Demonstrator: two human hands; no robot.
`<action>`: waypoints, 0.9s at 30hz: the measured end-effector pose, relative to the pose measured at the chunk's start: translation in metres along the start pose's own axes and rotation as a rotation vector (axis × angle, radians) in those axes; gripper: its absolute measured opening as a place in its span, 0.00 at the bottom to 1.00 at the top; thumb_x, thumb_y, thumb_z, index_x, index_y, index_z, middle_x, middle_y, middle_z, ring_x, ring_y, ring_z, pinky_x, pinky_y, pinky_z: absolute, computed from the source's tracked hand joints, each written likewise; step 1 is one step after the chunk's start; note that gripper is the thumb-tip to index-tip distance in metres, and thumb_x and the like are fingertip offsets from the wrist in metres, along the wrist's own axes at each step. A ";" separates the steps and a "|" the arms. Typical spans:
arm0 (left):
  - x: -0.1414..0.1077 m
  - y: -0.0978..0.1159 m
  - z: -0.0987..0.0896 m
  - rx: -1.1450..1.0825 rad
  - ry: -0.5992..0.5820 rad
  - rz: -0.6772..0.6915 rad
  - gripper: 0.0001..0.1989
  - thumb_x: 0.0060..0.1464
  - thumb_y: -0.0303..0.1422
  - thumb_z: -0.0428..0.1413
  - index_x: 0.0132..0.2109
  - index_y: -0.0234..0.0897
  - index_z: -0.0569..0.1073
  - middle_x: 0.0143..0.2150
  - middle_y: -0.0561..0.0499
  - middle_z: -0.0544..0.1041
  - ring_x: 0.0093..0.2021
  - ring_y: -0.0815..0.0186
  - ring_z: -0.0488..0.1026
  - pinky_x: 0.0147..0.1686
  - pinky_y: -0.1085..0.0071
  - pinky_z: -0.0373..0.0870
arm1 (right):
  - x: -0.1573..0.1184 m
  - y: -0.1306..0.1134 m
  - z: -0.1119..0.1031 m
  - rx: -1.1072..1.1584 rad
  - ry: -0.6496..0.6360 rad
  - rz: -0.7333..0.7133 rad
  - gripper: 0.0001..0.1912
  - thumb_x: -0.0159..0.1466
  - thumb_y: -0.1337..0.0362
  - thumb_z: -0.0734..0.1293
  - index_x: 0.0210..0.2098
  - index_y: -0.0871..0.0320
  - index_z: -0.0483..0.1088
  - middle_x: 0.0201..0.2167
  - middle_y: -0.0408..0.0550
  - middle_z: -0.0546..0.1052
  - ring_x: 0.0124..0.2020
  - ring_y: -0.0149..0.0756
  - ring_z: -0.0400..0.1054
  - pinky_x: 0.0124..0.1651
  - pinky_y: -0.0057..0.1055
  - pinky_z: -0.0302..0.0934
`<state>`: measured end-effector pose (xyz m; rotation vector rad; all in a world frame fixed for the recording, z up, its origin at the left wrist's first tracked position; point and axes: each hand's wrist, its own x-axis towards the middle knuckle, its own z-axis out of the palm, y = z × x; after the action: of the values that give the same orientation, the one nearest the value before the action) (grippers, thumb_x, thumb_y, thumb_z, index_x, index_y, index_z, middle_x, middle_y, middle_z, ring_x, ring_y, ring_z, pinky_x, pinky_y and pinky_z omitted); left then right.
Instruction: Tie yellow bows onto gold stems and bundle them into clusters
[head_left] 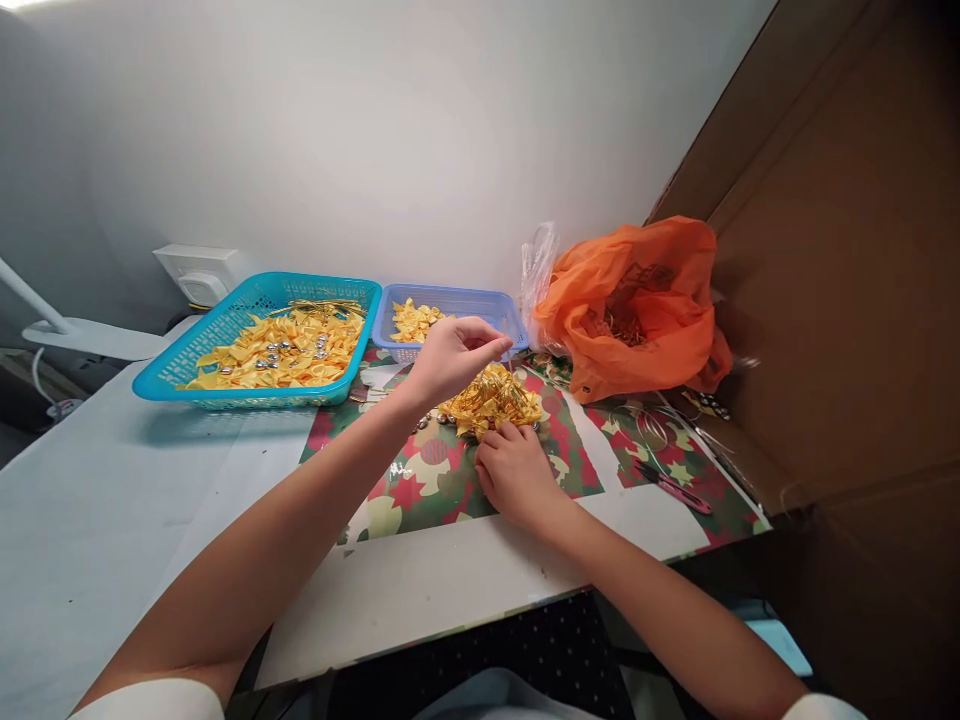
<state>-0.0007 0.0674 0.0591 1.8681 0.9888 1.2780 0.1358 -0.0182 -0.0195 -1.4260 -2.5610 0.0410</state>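
A heap of yellow ribbon bows with gold ties [493, 397] lies on a patterned sheet [435, 480]. My left hand [459, 352] is raised above the heap's back left side. Its thumb and forefinger are pinched together on a thin, pale strand that hangs down toward the bows. My right hand [517, 475] rests at the heap's near edge, fingers curled against the bows; what lies under the fingertips is hidden. Several small silver bells [422, 423] sit left of the heap.
At the left stands a teal basket [255, 398] with bows and bells. Behind the heap is a blue basket [465, 298] of bows. An orange plastic bag [637, 370] stands back right, near pink thread snips [679, 490]. A cardboard wall [847, 270] bounds the right side.
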 end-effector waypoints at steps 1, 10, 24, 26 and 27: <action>0.000 -0.001 -0.001 0.004 -0.007 0.008 0.12 0.51 0.37 0.59 0.29 0.32 0.79 0.27 0.48 0.78 0.24 0.69 0.70 0.22 0.73 0.65 | 0.000 0.003 -0.006 0.076 0.018 0.010 0.07 0.62 0.72 0.63 0.31 0.59 0.73 0.35 0.52 0.78 0.42 0.44 0.67 0.43 0.42 0.57; 0.001 -0.001 -0.001 0.106 -0.126 0.088 0.11 0.52 0.36 0.58 0.28 0.33 0.77 0.27 0.48 0.77 0.27 0.69 0.70 0.27 0.72 0.65 | 0.009 0.047 -0.098 0.506 0.681 0.157 0.05 0.66 0.63 0.63 0.33 0.55 0.68 0.33 0.45 0.75 0.37 0.36 0.68 0.42 0.34 0.61; -0.004 0.009 0.000 0.243 -0.263 0.136 0.10 0.52 0.32 0.55 0.25 0.35 0.75 0.22 0.53 0.72 0.23 0.72 0.65 0.23 0.75 0.59 | 0.020 0.041 -0.092 0.443 0.485 0.027 0.05 0.65 0.64 0.65 0.32 0.54 0.69 0.35 0.44 0.77 0.41 0.38 0.69 0.47 0.39 0.61; -0.004 0.009 -0.001 0.240 -0.264 0.125 0.11 0.53 0.33 0.56 0.26 0.35 0.76 0.22 0.53 0.73 0.23 0.72 0.66 0.23 0.75 0.59 | 0.023 0.042 -0.090 0.579 0.543 0.087 0.03 0.63 0.63 0.66 0.33 0.55 0.69 0.32 0.43 0.76 0.37 0.36 0.70 0.43 0.36 0.64; -0.004 0.010 -0.001 0.238 -0.264 0.123 0.10 0.53 0.33 0.56 0.26 0.35 0.76 0.23 0.53 0.73 0.24 0.72 0.66 0.23 0.75 0.60 | 0.025 0.042 -0.088 0.630 0.569 0.114 0.02 0.62 0.64 0.67 0.34 0.55 0.69 0.32 0.43 0.76 0.36 0.35 0.71 0.42 0.34 0.64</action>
<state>0.0000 0.0592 0.0657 2.2434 0.9270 0.9801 0.1755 0.0188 0.0652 -1.1212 -1.7802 0.3671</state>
